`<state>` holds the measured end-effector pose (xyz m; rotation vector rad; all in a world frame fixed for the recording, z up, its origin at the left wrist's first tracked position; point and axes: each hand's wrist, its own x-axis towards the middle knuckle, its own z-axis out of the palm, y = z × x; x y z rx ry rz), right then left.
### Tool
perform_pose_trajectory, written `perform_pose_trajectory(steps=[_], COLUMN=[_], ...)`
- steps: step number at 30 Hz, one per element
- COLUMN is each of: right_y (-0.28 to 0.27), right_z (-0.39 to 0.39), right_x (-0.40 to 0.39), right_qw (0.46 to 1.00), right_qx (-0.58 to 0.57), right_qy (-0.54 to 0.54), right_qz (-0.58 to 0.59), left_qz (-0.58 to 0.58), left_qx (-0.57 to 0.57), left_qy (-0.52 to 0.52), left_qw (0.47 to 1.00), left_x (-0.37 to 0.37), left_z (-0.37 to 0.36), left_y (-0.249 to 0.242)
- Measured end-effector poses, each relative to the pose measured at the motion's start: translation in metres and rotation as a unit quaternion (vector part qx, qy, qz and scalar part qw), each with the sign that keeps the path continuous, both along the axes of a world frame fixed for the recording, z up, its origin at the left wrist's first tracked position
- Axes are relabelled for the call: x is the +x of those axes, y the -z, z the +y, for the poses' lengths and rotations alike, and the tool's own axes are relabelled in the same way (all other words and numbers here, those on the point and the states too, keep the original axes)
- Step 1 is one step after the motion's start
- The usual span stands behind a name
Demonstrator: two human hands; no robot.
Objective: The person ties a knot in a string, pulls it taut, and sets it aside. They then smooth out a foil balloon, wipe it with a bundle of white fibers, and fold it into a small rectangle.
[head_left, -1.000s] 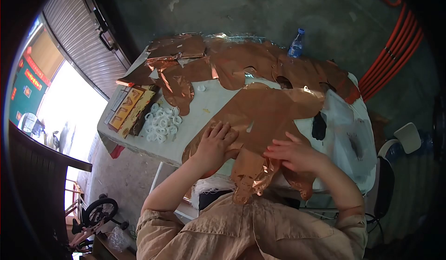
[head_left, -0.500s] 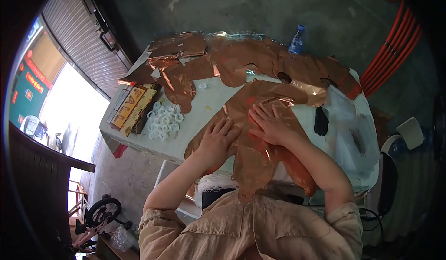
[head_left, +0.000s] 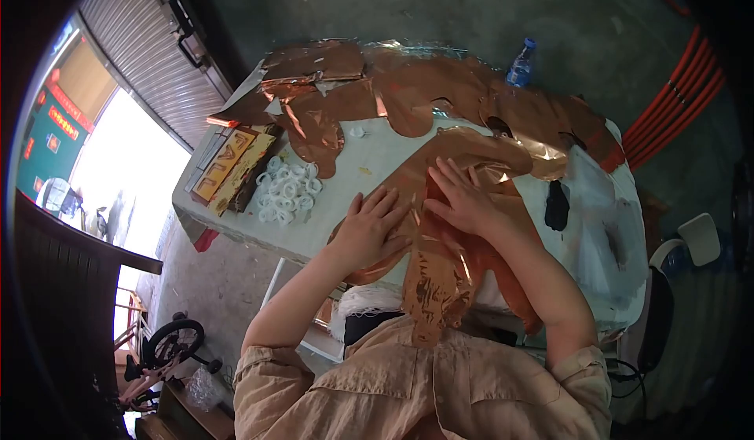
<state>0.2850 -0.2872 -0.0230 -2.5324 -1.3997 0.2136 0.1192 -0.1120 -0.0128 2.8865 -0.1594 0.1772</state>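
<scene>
A large, flat sheet of copper-coloured foil [head_left: 440, 247], which looks like an uninflated foil balloon, lies over the table's near edge and hangs towards my body. My left hand [head_left: 367, 229] presses flat on its left part, fingers spread. On the upper middle of the foil rests my right hand [head_left: 463, 200], also flat, with fingers stretched out. Between the hands the foil is creased and shiny. More flat copper foil pieces [head_left: 424, 86] lie along the far side of the table, partly overlapping.
Left on the white-covered table [head_left: 373, 153] are a yellow FALL box [head_left: 228, 169] and a pile of white rings [head_left: 287, 192]. A black item [head_left: 557, 206] and clear plastic bags [head_left: 601, 236] lie right. A water bottle [head_left: 521, 64] stands at the back.
The foil's near part has become wrinkled and shinier, with a fold between my hands. Both hands shift slightly over the foil, still flat. The whole view has tilted a little.
</scene>
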Motion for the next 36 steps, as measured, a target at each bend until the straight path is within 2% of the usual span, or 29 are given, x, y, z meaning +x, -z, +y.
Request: perform_pose_trajectory(steps=[10, 14, 20, 26, 29, 32, 33, 34, 35, 36], right_y=[0.007, 0.007, 0.008, 0.012, 0.009, 0.008, 0.007, 0.005, 0.001, -0.005], right_z=[0.006, 0.013, 0.003, 0.002, 0.004, 0.003, 0.001, -0.001, -0.005, -0.009], right_x=[0.003, -0.004, 0.009, 0.010, 0.011, 0.013, 0.014, 0.014, 0.012, 0.009], right_qw=[0.995, 0.993, 0.998, 0.998, 0.998, 0.998, 0.998, 0.997, 0.997, 0.997], right_qx=[-0.058, -0.041, -0.040, -0.037, -0.044, -0.054, -0.030, -0.006, -0.007, 0.015], right_qy=[-0.060, -0.098, -0.031, -0.035, -0.035, -0.032, -0.030, -0.027, -0.030, -0.028], right_qz=[-0.052, -0.052, -0.027, -0.026, -0.021, -0.032, -0.051, -0.071, -0.066, -0.070], left_qz=[-0.008, -0.021, -0.015, -0.017, -0.043, -0.163, -0.156, -0.030, 0.094, 0.098], left_qx=[-0.057, -0.063, -0.063, -0.070, -0.068, -0.078, -0.080, -0.261, -0.428, -0.428], left_qy=[0.009, 0.025, 0.027, 0.020, 0.017, -0.005, -0.008, -0.094, -0.177, -0.180], left_qw=[0.998, 0.997, 0.998, 0.997, 0.997, 0.984, 0.985, 0.960, 0.882, 0.880], left_x=[-0.009, -0.011, -0.011, -0.012, -0.014, -0.027, -0.042, -0.060, -0.076, -0.091], left_z=[0.011, 0.016, 0.013, 0.013, 0.014, 0.018, 0.016, 0.013, 0.013, 0.018], left_y=[0.002, 0.004, 0.002, 0.001, -0.003, -0.025, -0.038, -0.054, -0.060, -0.054])
